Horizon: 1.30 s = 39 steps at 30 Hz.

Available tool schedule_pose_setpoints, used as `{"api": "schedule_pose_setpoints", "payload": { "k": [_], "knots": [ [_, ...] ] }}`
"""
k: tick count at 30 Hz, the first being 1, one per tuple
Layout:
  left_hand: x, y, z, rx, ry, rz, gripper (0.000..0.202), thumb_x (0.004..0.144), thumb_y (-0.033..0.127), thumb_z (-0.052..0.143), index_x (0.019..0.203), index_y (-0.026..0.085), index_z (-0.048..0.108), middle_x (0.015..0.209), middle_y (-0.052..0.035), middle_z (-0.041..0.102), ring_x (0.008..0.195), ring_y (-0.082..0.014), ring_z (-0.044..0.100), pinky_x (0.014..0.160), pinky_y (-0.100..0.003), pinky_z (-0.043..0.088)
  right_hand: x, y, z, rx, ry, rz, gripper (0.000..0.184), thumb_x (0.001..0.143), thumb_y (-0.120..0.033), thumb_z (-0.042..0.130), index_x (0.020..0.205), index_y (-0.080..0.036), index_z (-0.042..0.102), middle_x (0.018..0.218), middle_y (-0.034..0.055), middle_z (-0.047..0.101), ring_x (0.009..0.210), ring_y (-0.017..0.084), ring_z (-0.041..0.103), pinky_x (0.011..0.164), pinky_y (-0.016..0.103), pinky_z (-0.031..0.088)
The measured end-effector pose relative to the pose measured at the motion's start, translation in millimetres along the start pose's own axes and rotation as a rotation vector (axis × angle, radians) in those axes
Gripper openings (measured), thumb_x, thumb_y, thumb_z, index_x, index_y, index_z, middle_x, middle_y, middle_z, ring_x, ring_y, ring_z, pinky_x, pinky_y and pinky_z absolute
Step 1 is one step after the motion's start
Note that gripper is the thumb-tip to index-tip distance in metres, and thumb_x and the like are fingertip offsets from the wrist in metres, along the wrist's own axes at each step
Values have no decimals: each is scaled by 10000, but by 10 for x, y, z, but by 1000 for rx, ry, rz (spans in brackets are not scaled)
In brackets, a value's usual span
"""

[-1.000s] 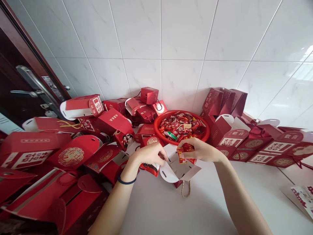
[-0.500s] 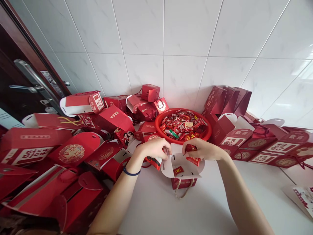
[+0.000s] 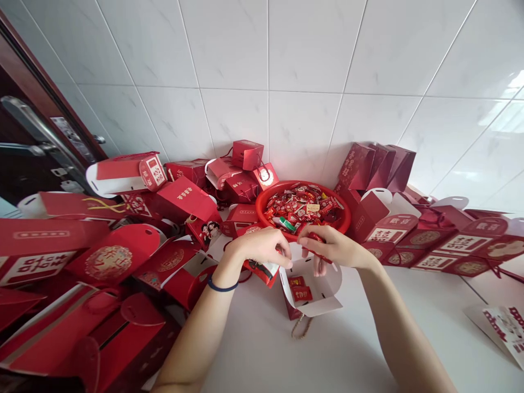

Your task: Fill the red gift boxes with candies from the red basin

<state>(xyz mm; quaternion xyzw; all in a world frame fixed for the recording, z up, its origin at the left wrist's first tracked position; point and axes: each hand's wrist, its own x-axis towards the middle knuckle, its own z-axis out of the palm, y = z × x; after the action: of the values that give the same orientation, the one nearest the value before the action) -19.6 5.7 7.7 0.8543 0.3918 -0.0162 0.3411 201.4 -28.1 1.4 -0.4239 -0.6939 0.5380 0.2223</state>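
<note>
A small gift box (image 3: 323,305) with a white inside and a twisted rope handle (image 3: 302,327) stands open on the white table, tilted a little. Two red candy packets (image 3: 302,293) lie in it. My left hand (image 3: 266,248) is closed at the box's left side, on a red and black candy packet (image 3: 262,271) that hangs below the fingers. Over the box's far edge, my right hand (image 3: 333,245) has its fingers curled round a red wrapped candy (image 3: 317,240), partly hidden by them. Just behind both hands sits a red basin (image 3: 347,218) heaped with wrapped candies (image 3: 298,207).
Many red gift boxes (image 3: 110,256) crowd the left side, some with lids up. More boxes (image 3: 388,224) are stacked at the right, near a printed sheet (image 3: 501,327). A tiled wall (image 3: 303,131) closes off the back, and a door handle (image 3: 33,128) shows at left.
A second red packet now shows inside the box, which has tipped and turned slightly. My right hand has shifted left and upward, still with red candy in its fingers. The view has swung slightly right.
</note>
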Motion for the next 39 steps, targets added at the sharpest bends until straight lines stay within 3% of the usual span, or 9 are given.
{"api": "schedule_pose_setpoints", "payload": {
  "k": [4,7,10,13,18,26,33,39],
  "knots": [
    [9,-7,14,-12,42,0,244,763,389,697,859,197,812,589,29,614,533,-107,458,501,-236,298,24,-37,13,247,95,5,319,869,-523,588,843,-219,496,749,10,702,441,184,671,406,279,520],
    [11,2,21,-59,160,82,241,789,381,687,786,159,780,594,22,594,553,-107,441,515,-242,290,62,-2,4,382,152,-23,274,811,-477,615,813,-223,514,696,10,681,479,219,677,428,317,529],
    [29,50,43,-177,258,205,362,856,473,646,726,142,712,622,16,579,558,-103,431,524,-243,294,109,40,6,399,324,-163,237,791,-428,668,767,-215,568,641,-18,610,537,163,616,493,273,493],
    [77,119,91,-321,283,299,424,855,528,661,656,157,609,587,45,468,548,-93,381,512,-238,272,155,62,29,352,498,-332,251,801,-435,725,760,-204,636,741,-11,620,657,127,565,618,249,471],
    [160,188,159,-466,382,327,492,860,520,665,593,179,432,601,64,331,560,-84,299,516,-236,250,192,76,40,454,620,-375,296,762,-486,790,849,-214,709,805,5,659,754,154,582,717,274,477],
    [90,160,52,-515,563,318,470,891,448,621,568,184,405,589,52,342,569,-92,328,534,-243,288,66,27,-92,476,511,-357,256,721,-382,860,811,-204,699,754,-9,692,653,122,609,665,251,503],
    [1,137,22,-470,434,328,482,879,392,637,542,189,359,553,55,304,523,-84,310,491,-247,238,-58,-80,-146,333,297,-313,253,795,-407,818,795,-184,699,820,26,711,701,143,656,673,271,543],
    [12,119,22,-440,417,390,498,877,357,643,521,179,343,562,54,313,532,-77,304,503,-242,248,-51,-53,-164,342,257,-307,277,767,-400,848,758,-171,692,732,-4,663,638,113,611,626,251,542]
  ]
}}
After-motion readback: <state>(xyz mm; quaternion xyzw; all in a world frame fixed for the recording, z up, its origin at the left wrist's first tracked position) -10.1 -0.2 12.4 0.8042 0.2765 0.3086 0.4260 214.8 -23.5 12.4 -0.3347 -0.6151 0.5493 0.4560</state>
